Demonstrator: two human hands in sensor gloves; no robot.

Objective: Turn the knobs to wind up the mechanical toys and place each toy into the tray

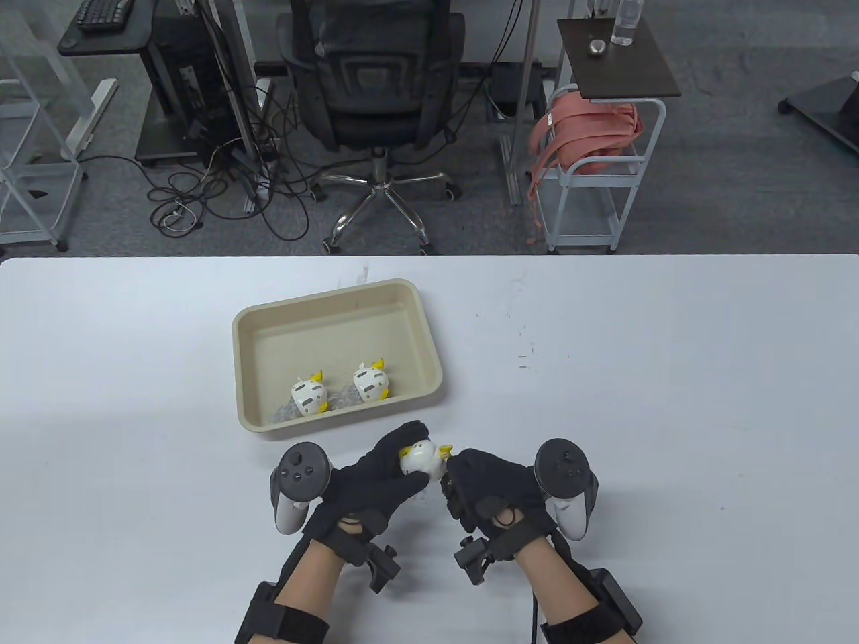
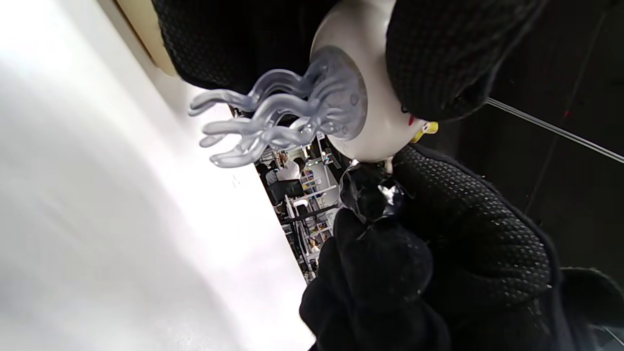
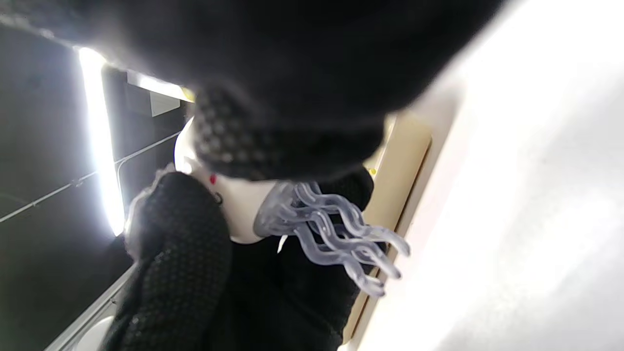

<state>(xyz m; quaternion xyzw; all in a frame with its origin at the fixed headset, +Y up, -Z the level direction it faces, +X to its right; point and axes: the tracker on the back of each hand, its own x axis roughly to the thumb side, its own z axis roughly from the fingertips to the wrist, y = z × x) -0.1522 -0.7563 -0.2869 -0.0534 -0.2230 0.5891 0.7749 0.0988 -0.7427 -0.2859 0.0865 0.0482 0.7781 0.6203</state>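
Toy [image 1: 421,460] sits gripped in the left hand [image 1: 376,473], just above the table [image 1: 671,376]; the right hand [image 1: 486,493] pinches its knob, winding, I'd say. Next: lift it beyond the hands into the tray [image 1: 268,320], beside two toys [image 1: 309,394].

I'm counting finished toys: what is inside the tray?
Two white and yellow toys lie near the front wall of the tray; their clear tentacles partly show. Their knobs are not visible.

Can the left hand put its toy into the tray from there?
Probably yes. The left hand holds the toy just in front of the tray's near rim, and nothing stands between them.
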